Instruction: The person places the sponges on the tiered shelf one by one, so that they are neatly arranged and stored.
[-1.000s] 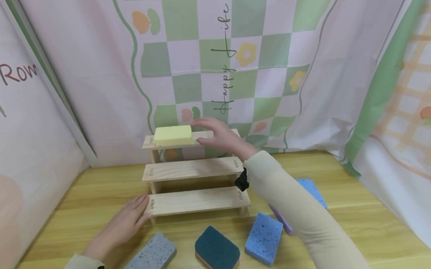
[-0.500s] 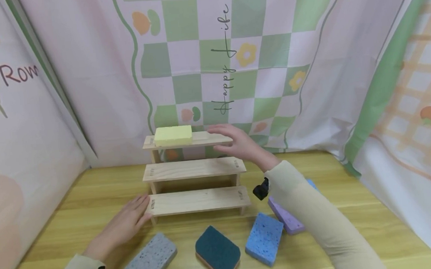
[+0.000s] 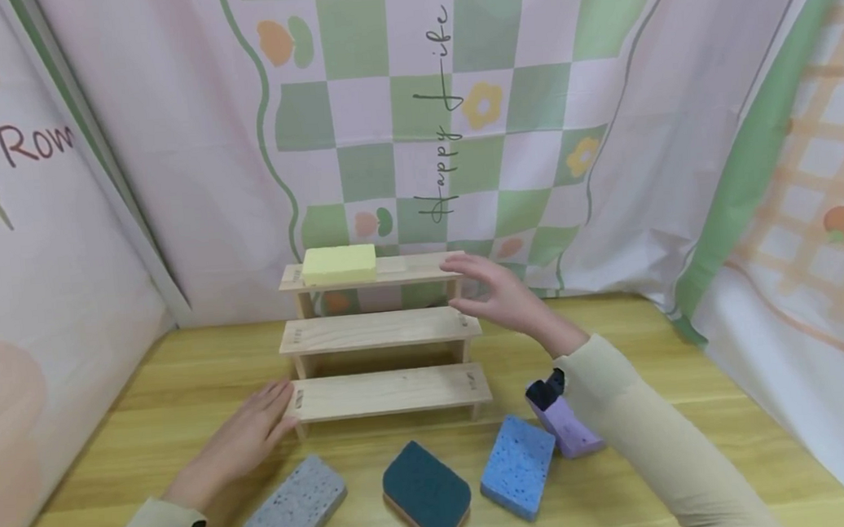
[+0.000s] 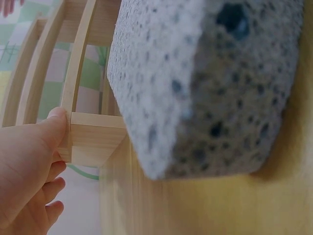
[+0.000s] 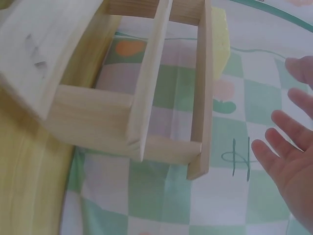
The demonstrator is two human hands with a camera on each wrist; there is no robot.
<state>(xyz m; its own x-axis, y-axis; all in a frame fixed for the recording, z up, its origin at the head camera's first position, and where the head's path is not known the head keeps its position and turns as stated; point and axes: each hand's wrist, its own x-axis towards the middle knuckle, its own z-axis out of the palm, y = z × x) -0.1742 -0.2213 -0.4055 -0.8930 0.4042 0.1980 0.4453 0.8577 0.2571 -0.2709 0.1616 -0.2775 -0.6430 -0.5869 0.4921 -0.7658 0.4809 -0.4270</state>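
A three-tier wooden shelf (image 3: 382,329) stands on the table, with a pale yellow sponge (image 3: 339,265) lying at the left of its top tier. My left hand (image 3: 246,431) holds the left end of the bottom tier; in the left wrist view its thumb (image 4: 55,121) lies on the board's corner with the fingers curled beside it. At the top tier's right end, my right hand (image 3: 501,295) is spread and holds nothing. The right wrist view shows its fingers (image 5: 288,129) apart from the wood. Close to my left hand lies a speckled grey sponge (image 3: 295,509).
In front of the shelf lie a dark green scouring sponge (image 3: 426,492) and a speckled blue sponge (image 3: 519,467). A purple sponge (image 3: 569,429) lies partly hidden under my right wrist's camera. A checkered curtain (image 3: 426,108) hangs close behind the shelf.
My right hand has drawn away from the yellow sponge, moving right and slightly down to the top tier's right end. The purple sponge shows more. My left hand has stayed put.
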